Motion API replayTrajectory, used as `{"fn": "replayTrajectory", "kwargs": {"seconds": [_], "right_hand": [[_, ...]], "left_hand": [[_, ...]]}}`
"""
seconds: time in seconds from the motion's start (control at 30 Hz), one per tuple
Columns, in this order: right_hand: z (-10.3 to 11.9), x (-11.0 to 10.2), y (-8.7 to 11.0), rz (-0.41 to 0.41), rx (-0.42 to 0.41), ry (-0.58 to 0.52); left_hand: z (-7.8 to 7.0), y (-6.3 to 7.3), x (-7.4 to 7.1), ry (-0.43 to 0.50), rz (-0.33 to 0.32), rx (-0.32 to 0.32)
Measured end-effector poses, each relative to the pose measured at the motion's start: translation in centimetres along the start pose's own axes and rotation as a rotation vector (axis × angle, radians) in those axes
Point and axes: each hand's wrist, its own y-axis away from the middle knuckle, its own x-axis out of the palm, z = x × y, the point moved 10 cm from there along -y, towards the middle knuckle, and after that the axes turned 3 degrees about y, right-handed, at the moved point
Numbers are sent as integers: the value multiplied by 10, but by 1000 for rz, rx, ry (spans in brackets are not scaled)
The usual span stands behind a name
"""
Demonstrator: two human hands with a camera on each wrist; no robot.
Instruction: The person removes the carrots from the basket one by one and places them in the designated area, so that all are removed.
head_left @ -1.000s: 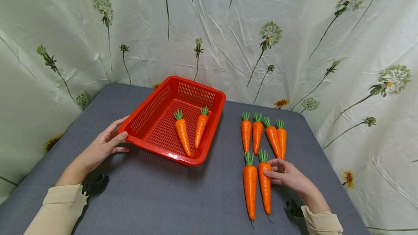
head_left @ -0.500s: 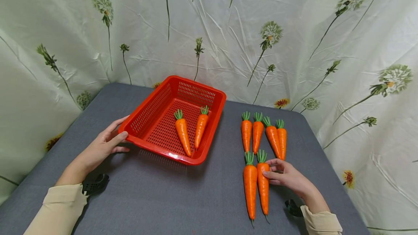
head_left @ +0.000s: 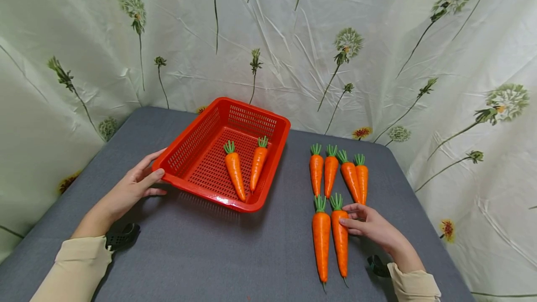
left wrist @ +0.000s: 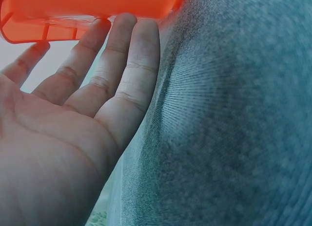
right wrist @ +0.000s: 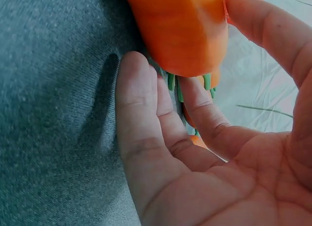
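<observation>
In the head view my left hand (head_left: 132,185) holds the near left corner of a red plastic basket (head_left: 168,181). Its thumb lies over the rim and the fingers reach along the outer wall. The left wrist view has those fingers (left wrist: 129,65) nearly straight, tips against the basket (left wrist: 97,4). Two carrots, one on the left (head_left: 235,176) and one on the right (head_left: 258,168), lie inside. At the right, my right hand (head_left: 373,227) pinches the upper part of a carrot (head_left: 340,241) with thumb and fingers. Another carrot (head_left: 321,246) lies close to its left.
Beyond the right hand several more carrots (head_left: 330,174) lie in a row, green tops pointing away. Everything stands on a grey cloth-covered table (head_left: 209,260). A pale curtain (head_left: 293,59) printed with flowers hangs behind the table's far edge.
The carrot under my right hand shifts slightly left, towards the one beside it, then a little back to the right. My left hand and the basket stay in place.
</observation>
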Motion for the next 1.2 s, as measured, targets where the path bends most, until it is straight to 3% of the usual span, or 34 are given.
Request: {"fn": "replayTrajectory", "kwargs": {"seconds": [0.3,0.6,0.83,1.2], "right_hand": [[5,-8,-1,-2,-22,-10],[26,-19,1,-59,-49,80],[59,-24,0,-55,-128,133],[131,-19,-15,-11,-241,158]], "left_hand": [[0,0,0,-4,-1,-1],[0,0,-1,2,-1,1],[0,1,-1,1,4,13],[1,-1,0,0,8,19]]}}
